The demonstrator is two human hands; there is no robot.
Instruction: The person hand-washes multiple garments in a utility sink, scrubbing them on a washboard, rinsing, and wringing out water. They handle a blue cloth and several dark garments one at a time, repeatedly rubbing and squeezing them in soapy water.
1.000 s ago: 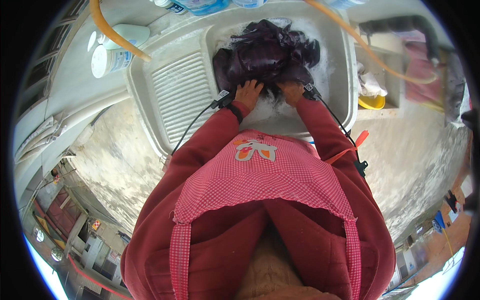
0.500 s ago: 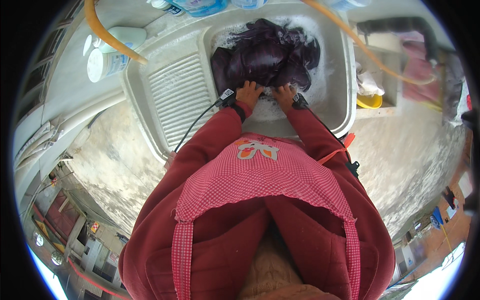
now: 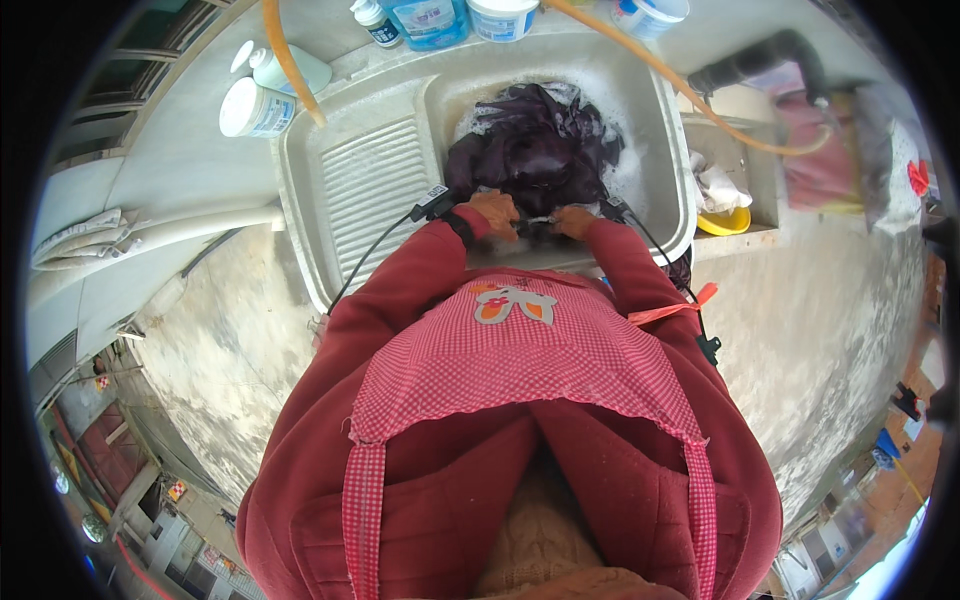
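Note:
A soaked dark purple garment (image 3: 535, 155) lies bunched in sudsy water inside the pale stone wash sink (image 3: 683, 170). At its near edge, my left hand (image 3: 494, 212) is closed on the wet cloth with the fingers curled inward. My right hand (image 3: 573, 221) grips the same edge a little to the right, its fingertips partly hidden. A small gap with dark cloth and water separates the two hands. Left of the garment is the sink's ribbed washboard (image 3: 372, 190).
Along the back ledge stand a blue detergent bag (image 3: 428, 22), a white tub (image 3: 502, 18) and a pump bottle (image 3: 376, 22). A white jar (image 3: 257, 108) is at the left. An orange hose (image 3: 650, 62) crosses the right rim. A yellow bowl (image 3: 724, 221) sits on the right shelf.
My hands have drawn closer to the sink's near side, and their fingers have curled in on the cloth. The garment is bunched more compactly. The whole view has shifted, showing more of the back ledge.

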